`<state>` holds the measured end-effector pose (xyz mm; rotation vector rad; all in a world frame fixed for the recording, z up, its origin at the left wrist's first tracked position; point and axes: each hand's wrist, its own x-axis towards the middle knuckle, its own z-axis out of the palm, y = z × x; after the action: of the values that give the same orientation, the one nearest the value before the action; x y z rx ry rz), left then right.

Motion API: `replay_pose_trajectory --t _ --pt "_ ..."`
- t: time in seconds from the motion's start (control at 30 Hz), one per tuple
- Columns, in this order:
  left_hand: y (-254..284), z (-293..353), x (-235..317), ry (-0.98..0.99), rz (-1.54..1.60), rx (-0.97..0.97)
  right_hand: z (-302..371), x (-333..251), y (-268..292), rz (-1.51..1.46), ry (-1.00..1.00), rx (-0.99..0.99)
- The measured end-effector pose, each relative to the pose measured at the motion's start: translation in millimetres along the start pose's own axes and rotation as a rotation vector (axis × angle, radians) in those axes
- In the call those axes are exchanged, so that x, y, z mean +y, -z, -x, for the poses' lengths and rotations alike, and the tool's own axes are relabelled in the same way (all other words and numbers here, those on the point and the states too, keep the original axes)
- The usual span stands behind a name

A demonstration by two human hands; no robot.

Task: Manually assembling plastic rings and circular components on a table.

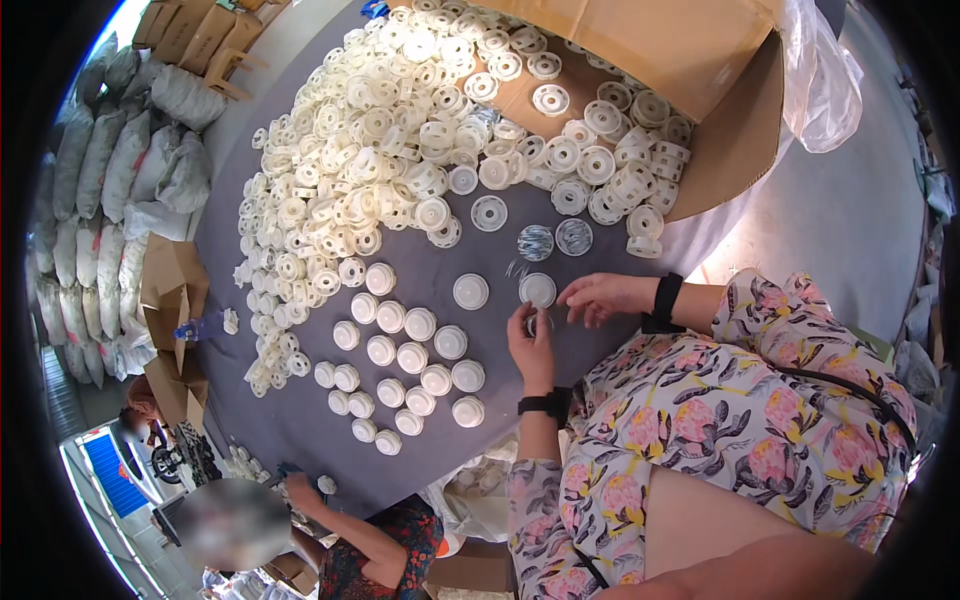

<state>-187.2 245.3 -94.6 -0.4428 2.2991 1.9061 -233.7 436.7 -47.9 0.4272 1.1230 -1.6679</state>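
Observation:
My left hand (531, 348) is closed, thumb and fingers curled round a small round white part (541, 323) that they partly hide. Just beyond its fingertips a white round cap (538, 290) lies on the grey cloth. To the right of that cap hovers my right hand (598, 298), fingers apart and holding nothing. Two round white pieces heaped with thin metal pins (535, 243) (574, 237) sit farther back, with a few loose pins (517, 269) in front. Another white cap (471, 291) lies to the left.
Several assembled white round pieces (412, 357) stand in rows on the cloth-covered table (300, 425). A large heap of white plastic wheels (370, 150) spreads behind them. At the back right lies an open cardboard box (728, 140). A co-worker's arm (345, 525) reaches in at the lower left.

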Motion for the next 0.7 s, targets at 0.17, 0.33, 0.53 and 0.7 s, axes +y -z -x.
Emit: replay_pose_trajectory --t 0.17,0.33,0.53,0.7 --pt "6 -13 -2 -0.267 -0.402 0.101 -23 15 -10 0.430 0.180 0.211" --pt "45 17 -16 -0.296 -0.525 0.396 -31 22 -53 0.851 0.563 0.286" --pt "105 92 -54 0.144 -0.782 0.684 -77 16 -124 1.424 0.823 0.005" --pt "130 73 -67 0.209 -1.002 0.517 -138 -1 -170 1.843 0.869 0.015"
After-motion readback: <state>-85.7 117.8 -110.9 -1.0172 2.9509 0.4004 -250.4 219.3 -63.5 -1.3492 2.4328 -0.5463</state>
